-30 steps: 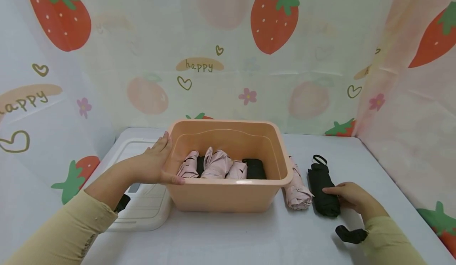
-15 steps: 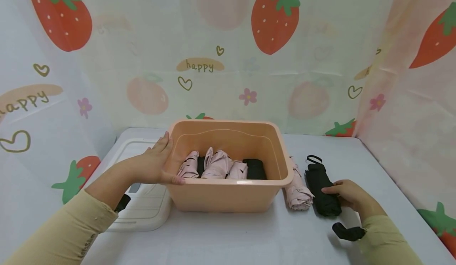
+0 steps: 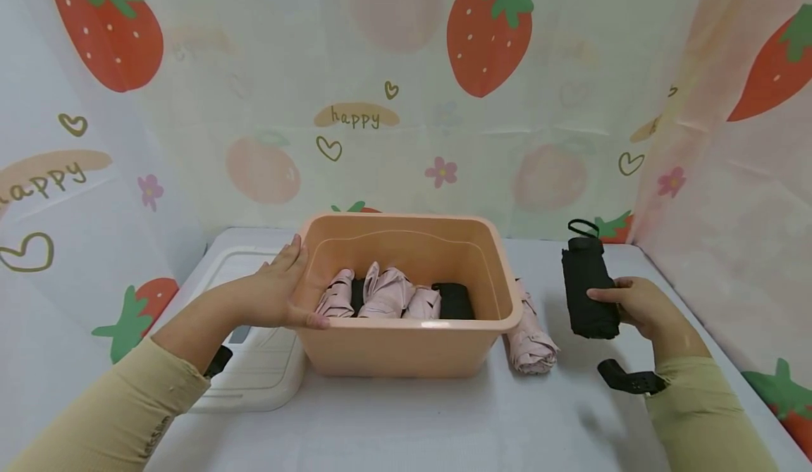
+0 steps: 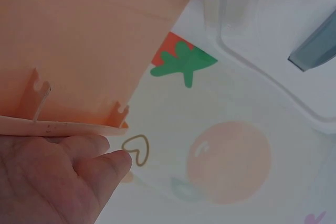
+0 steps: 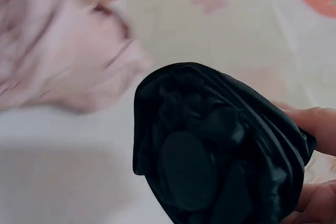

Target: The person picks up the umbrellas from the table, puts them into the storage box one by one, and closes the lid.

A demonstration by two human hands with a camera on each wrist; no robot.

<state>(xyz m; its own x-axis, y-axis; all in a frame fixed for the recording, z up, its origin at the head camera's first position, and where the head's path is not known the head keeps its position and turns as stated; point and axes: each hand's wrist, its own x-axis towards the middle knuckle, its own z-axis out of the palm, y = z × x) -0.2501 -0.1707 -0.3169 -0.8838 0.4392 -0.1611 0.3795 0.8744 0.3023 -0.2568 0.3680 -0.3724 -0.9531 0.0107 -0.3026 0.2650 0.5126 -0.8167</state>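
Note:
A peach plastic bin [image 3: 406, 349] stands mid-table with several folded umbrellas inside, pink ones [image 3: 387, 296] and a black one [image 3: 453, 301]. My left hand [image 3: 282, 292] holds the bin's left rim, thumb over the edge; the left wrist view shows the bin wall [image 4: 79, 51] and my fingers [image 4: 63, 182] under the rim. My right hand [image 3: 634, 308] grips a folded black umbrella [image 3: 588, 285], lifted off the table to the right of the bin; its end fills the right wrist view [image 5: 210, 150]. A folded pink umbrella [image 3: 529, 338] lies beside the bin.
A white lid [image 3: 254, 359] lies on the table left of the bin, under my left arm. Strawberry-print sheets [image 3: 406, 91] wall the table at the back and both sides. The table surface [image 3: 412, 423] is white.
My right hand has lifted the black umbrella off the table and raised it away from the pink one. The left hand and bin have not moved.

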